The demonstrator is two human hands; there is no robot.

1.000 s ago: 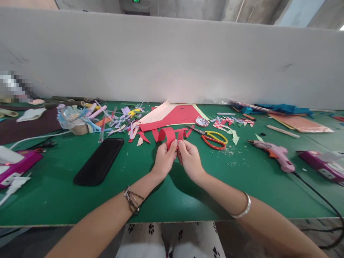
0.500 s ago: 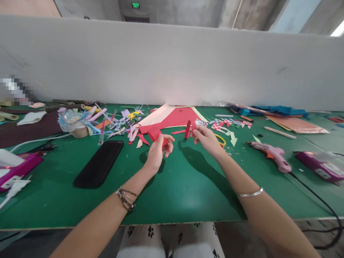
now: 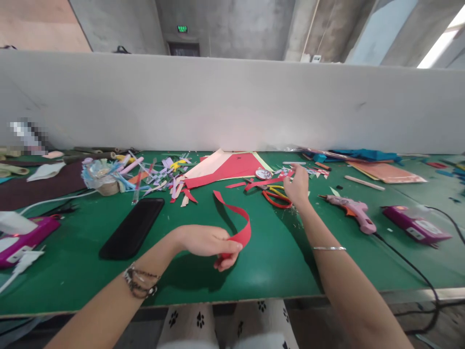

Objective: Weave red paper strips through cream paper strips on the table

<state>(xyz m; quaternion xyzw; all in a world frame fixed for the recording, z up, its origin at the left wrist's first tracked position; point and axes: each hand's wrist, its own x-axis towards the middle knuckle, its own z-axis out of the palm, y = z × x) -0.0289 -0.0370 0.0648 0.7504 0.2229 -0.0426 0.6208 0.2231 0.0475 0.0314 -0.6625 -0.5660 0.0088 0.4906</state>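
Note:
My left hand [image 3: 214,247] pinches one end of a red paper strip [image 3: 244,223], which curls up and away above the green table. Farther off, my right hand [image 3: 297,185] has its fingers closed at the end of a second red paper strip [image 3: 267,183]. That strip stretches leftward over a pair of scissors [image 3: 278,198] with red and yellow handles. Behind the strips lie a large red paper sheet [image 3: 236,166] and a pale pink sheet [image 3: 207,164]. A small round patterned disc [image 3: 263,173] rests at the red sheet's right corner.
To the left are a black phone [image 3: 132,228], paper scraps [image 3: 167,167] and a purple power strip [image 3: 31,240]. On the right lie a pink glue gun [image 3: 350,211] with its cord and another purple power strip [image 3: 416,224]. A white partition [image 3: 232,102] stands behind.
My left hand has come nearer with its strip, now uncurled into a long bend. My right hand has moved right and away with the other strip, uncovering the scissors. The view has tilted up.

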